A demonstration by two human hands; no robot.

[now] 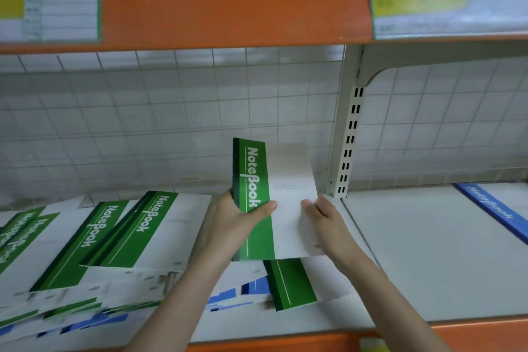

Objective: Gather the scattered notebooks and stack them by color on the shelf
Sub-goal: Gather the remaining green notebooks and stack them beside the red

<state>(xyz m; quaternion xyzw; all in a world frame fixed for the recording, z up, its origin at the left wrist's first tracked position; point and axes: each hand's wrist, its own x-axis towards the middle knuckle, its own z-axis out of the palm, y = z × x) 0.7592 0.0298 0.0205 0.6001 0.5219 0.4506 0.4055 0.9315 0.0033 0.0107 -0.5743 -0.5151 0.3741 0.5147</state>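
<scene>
Two hands hold one green notebook (257, 197) tilted up above the shelf (428, 251), its green band with the white "NoteBook" lettering on the left and its white cover on the right. The left hand (243, 217) grips the green band edge, thumb curled over the front of the cover and the fingers (233, 197) wrapped behind. The right hand (325, 217) pinches the white right edge, thumb on the front and the other fingers behind the cover, out of sight.

Under the held notebook lies another green notebook (291, 283) flat on the shelf, with blue notebooks (251, 288) partly covered beside it. To the left, a loose spread of green notebooks (114, 234) overlaps at slanted angles, with more green and blue edges showing in a messy layer along the shelf front (85, 320).

Right of the slotted white upright (350, 134), the neighbouring shelf section carries a single blue notebook (494, 208) near its far right side, well apart from the hands. A white wire grid (171, 111) backs the shelf. Above runs an orange shelf edge (228, 3) bearing blurred paper labels (428, 0) with yellow patches.
</scene>
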